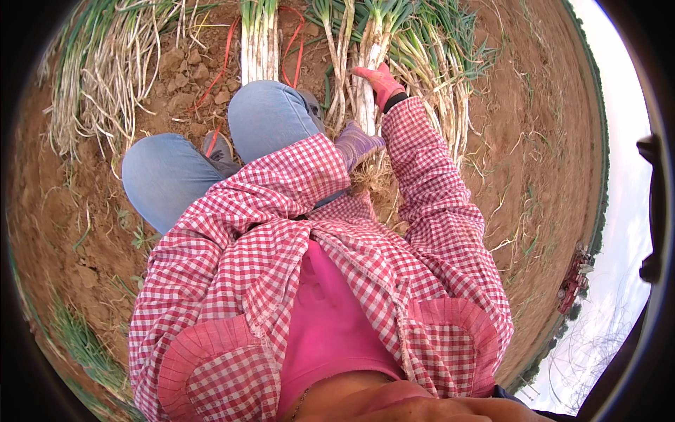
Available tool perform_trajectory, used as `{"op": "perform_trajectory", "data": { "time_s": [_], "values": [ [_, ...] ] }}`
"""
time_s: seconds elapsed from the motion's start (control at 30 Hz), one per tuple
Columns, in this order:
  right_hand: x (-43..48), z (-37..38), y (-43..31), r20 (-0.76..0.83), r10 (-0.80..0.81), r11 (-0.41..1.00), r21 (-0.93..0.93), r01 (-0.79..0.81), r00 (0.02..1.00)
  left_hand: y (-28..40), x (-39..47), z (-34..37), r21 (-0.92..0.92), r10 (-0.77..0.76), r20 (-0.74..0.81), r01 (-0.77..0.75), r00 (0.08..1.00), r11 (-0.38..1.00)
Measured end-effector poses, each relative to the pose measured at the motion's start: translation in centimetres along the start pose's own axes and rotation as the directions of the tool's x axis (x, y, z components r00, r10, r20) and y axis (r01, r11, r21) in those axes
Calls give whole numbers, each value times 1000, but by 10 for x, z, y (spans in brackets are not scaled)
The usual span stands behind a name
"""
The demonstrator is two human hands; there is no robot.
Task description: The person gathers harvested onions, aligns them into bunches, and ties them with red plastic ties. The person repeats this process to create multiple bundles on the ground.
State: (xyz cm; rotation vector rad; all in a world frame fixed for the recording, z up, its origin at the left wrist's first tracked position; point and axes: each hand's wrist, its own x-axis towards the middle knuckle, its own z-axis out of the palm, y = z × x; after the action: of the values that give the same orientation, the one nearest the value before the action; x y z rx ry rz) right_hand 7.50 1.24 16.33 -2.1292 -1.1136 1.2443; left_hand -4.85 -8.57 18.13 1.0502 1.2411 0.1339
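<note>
In a pink glove, my right hand (381,84) grips a handful of long green onions (373,50) around their white stalks. My left hand (358,142), in a purple glove, reaches across and closes on the same onions near their root ends. The hairy roots (372,176) hang just below that glove. Looser green onions (435,79) lie directly right of my right hand. A few thinner stalks (340,68) lie to its left. Beyond my knee, a neat bundle of white-stemmed onions (260,45) rests on the soil.
Red tape strips (219,74) run over the cloddy soil (182,79) beside the neat bundle. A large spread of onions (100,89) lies at the left. My bent knees (271,116) and shoes (219,150) are close by. A red farm vehicle (575,279) stands far right.
</note>
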Motion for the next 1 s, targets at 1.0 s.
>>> {"op": "perform_trajectory", "data": {
  "time_s": [1.0],
  "values": [
    [68, -80, -206, 209, -653, 283, 959, -21, 728, 74, -7, -30, -289, 591, -301, -663, 748, 691]
  ]
}}
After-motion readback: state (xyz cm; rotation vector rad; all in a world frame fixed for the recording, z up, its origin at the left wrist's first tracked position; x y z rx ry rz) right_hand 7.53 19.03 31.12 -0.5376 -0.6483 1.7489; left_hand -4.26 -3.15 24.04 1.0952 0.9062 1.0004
